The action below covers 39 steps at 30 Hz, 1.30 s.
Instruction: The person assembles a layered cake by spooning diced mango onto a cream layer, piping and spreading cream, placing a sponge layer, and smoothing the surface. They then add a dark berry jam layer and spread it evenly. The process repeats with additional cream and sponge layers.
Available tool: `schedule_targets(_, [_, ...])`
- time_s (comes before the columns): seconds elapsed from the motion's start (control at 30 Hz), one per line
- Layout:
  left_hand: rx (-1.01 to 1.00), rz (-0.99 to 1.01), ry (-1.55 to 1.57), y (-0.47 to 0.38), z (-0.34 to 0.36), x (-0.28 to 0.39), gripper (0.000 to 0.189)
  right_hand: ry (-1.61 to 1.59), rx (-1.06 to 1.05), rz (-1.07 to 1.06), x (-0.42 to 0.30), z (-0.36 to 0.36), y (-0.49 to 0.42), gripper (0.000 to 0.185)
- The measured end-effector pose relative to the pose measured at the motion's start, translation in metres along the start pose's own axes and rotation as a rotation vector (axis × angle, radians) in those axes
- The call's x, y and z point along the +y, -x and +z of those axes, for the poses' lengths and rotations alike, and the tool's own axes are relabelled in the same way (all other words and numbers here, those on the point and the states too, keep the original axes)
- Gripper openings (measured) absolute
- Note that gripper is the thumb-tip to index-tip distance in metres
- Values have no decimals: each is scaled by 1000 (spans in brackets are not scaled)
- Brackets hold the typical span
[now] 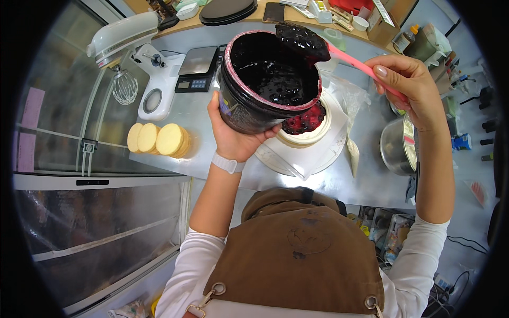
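Note:
My left hand (238, 139) holds up a black plastic tub (254, 115) of dark, glossy berry filling (274, 79), tilted towards me. In my right hand (401, 79) is the handle of a pink spatula (354, 61); its head, heaped with dark filling (304, 41), is at the tub's far right rim. Below and partly behind the tub, a round cake with a cream ring (318, 137) and red berry filling (306, 119) in its middle sits on white paper over a round board (334, 161). A filled piping bag (352, 147) lies right of the cake.
Stacked round sponge layers (171, 139) lie at the left, below a white stand mixer (153, 79) with a whisk. A digital scale (195, 73) stands beside it. At the right is a steel bowl (391, 145). A wooden shelf (262, 14) with various items runs along the back.

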<state>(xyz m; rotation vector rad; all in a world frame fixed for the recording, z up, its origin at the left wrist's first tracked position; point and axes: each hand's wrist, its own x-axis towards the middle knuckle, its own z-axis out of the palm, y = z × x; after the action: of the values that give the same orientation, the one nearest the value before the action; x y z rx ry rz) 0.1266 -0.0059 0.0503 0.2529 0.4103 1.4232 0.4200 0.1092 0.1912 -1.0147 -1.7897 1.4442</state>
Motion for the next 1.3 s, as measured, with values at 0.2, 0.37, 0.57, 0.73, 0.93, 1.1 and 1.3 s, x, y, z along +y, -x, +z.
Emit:
schedule_targets(0.2, [5,-19,-29,-2,-1,-1,93,7,-19,18,2,-3,3,25])
schedule_targets(0.37, [23,-28,-52,-2,2,-2,93,15,-4,42,2,-1,1,25])
schedule_targets(0.57, [-14,-41,-25,-3,2,-2,92,-8,-23,47,1,-1,0,25])
schedule_targets(0.73, [2,-36,-24,0,-3,0,92,-11,-16,48,-2,-4,1,25])
schedule_targets(0.93, [2,-21,-57,5,-20,8,92,-20,11,66,8,-10,5,24])
schedule_targets(1.1, [-31,54,58,13,-42,15,87,14,113,120,37,-6,14,22])
schedule_targets(1.3, [150,239,-38,40,-55,17,97,547,148,-103,103,43,40,21])
